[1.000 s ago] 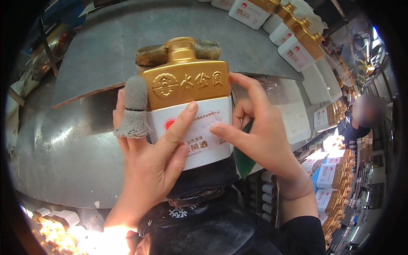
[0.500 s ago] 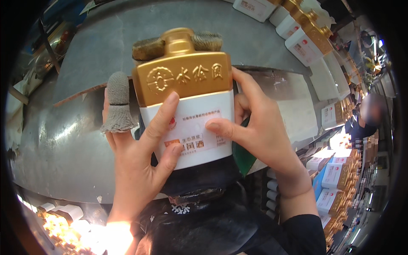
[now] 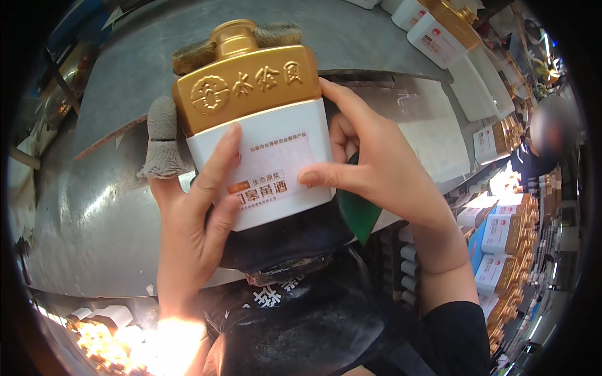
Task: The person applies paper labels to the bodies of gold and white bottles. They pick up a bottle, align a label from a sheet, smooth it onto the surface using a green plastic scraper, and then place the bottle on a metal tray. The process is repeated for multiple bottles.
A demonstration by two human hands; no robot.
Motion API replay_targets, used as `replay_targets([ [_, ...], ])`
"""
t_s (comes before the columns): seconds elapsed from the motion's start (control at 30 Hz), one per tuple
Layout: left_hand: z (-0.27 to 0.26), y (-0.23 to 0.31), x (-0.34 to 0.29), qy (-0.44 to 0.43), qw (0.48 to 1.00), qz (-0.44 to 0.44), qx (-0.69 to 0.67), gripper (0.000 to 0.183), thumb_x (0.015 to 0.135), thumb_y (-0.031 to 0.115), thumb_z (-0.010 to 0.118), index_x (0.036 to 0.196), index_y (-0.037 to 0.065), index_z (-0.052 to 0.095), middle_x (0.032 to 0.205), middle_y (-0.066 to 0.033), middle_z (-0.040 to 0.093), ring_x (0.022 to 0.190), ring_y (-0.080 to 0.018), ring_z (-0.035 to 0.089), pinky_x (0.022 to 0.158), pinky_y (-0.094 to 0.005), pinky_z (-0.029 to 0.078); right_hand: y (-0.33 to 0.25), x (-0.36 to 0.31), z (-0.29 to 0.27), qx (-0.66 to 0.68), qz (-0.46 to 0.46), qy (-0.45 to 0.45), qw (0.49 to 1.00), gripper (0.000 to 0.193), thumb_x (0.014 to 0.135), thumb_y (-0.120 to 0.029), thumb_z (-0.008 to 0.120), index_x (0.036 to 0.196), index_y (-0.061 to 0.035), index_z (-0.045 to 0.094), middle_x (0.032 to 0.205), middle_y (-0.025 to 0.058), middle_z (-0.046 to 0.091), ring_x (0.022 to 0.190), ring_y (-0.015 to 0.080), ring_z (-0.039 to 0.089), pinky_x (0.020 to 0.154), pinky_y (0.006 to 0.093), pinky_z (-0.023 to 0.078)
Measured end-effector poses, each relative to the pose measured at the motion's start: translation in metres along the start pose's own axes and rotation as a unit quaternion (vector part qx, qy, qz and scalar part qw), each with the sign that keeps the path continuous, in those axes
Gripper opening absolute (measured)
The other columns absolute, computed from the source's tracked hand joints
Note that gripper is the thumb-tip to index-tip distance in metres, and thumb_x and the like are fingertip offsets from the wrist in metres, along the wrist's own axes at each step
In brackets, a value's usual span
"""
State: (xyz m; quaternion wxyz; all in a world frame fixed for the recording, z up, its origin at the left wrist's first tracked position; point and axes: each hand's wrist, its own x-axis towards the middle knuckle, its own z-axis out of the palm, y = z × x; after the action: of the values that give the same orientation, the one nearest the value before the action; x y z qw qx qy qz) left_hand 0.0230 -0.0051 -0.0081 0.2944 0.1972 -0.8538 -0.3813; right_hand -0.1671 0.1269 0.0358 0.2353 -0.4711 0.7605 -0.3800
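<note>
Leftward and a little farther out, the flat white-and-gold bottle (image 3: 266, 139) has shifted in the head view since the earlier frame, and it leans more now, its left shoulder lower than its right. It lies face up to me between my hands, gold neck at the far end, white base nearest me. More of its label shows, because my left index finger has slid from the middle toward the label's left edge.

My left hand (image 3: 182, 219) is spread rather than closed: the index fingertip and the thumb rest on the bottle's face, and the finger in a grey knitted finger cover (image 3: 163, 135) stands just beside its left side. My right hand (image 3: 384, 169) grips the bottle's right side, thumb on the lower right of the label, index finger along the gold shoulder; the other fingers curl in. A green pointed sheet (image 3: 362, 219) pokes out below that hand, as it did before.

Two bristly pads (image 3: 279, 34) flank the neck, one on either side. The grey metal table (image 3: 106, 213) stretches away to the left, and similar bottles (image 3: 437, 41) stand far right.
</note>
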Motion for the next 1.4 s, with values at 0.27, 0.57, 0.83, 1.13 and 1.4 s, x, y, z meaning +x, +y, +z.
replay_targets([
  [0.27, -0.003, -0.007, -0.001, -0.008, 0.994, 0.046, 0.095, 0.044, 0.091, 0.020, 0.057, 0.135, 0.024, 0.056, 0.154, -0.0192, 0.022, 0.141, -0.0368, 0.021, 0.114, -0.0409, 0.018, 0.015, -0.003, 0.009, 0.027, -0.034, 0.012, 0.999, 0.064, 0.080, -0.015, 0.076, 0.135, 0.0024, 0.047, 0.072, -0.0019, 0.050, 0.069, 0.0045, 0.049, 0.061, 0.0195, 0.040],
  [0.57, -0.010, -0.014, -0.007, 0.060, 0.993, 0.085, 0.047, 0.043, 0.097, 0.036, 0.052, 0.135, 0.016, 0.056, 0.154, -0.0201, 0.024, 0.143, -0.0323, 0.021, 0.114, -0.0408, 0.016, 0.037, -0.054, -0.001, 0.370, 0.065, 0.144, 0.916, 0.028, 0.091, -0.014, 0.064, 0.114, 0.0018, 0.058, 0.093, 0.0061, 0.067, 0.080, 0.0089, 0.063, 0.069, 0.0221, 0.051],
  [0.83, -0.002, -0.011, -0.006, -0.009, 0.991, 0.063, 0.120, 0.045, 0.092, 0.026, 0.051, 0.135, 0.013, 0.056, 0.151, -0.0218, 0.030, 0.142, -0.0325, 0.023, 0.114, -0.0406, 0.018, 0.006, -0.079, 0.026, 0.311, 0.061, 0.094, 0.944, 0.016, 0.089, -0.006, 0.064, 0.087, -0.0015, 0.049, 0.085, 0.0107, 0.068, 0.076, 0.0118, 0.066, 0.066, 0.0250, 0.053],
  [1.13, 0.001, 0.000, -0.006, 0.001, 0.993, 0.068, 0.102, 0.046, 0.087, 0.007, 0.058, 0.130, 0.022, 0.061, 0.154, -0.0186, 0.025, 0.140, -0.0338, 0.023, 0.113, -0.0377, 0.018, 0.013, -0.072, 0.027, 0.286, 0.050, 0.083, 0.953, 0.015, 0.089, -0.006, 0.064, 0.087, -0.0004, 0.049, 0.084, 0.0106, 0.068, 0.077, 0.0134, 0.068, 0.067, 0.0257, 0.054],
  [1.4, 0.002, -0.005, -0.004, -0.019, 0.980, 0.065, 0.189, 0.041, 0.092, 0.016, 0.048, 0.132, 0.015, 0.059, 0.147, -0.0216, 0.033, 0.138, -0.0314, 0.027, 0.112, -0.0385, 0.021, 0.013, -0.071, 0.025, 0.284, 0.066, 0.075, 0.954, 0.016, 0.089, -0.006, 0.064, 0.087, -0.0001, 0.049, 0.084, 0.0113, 0.068, 0.078, 0.0133, 0.067, 0.068, 0.0264, 0.055],
])
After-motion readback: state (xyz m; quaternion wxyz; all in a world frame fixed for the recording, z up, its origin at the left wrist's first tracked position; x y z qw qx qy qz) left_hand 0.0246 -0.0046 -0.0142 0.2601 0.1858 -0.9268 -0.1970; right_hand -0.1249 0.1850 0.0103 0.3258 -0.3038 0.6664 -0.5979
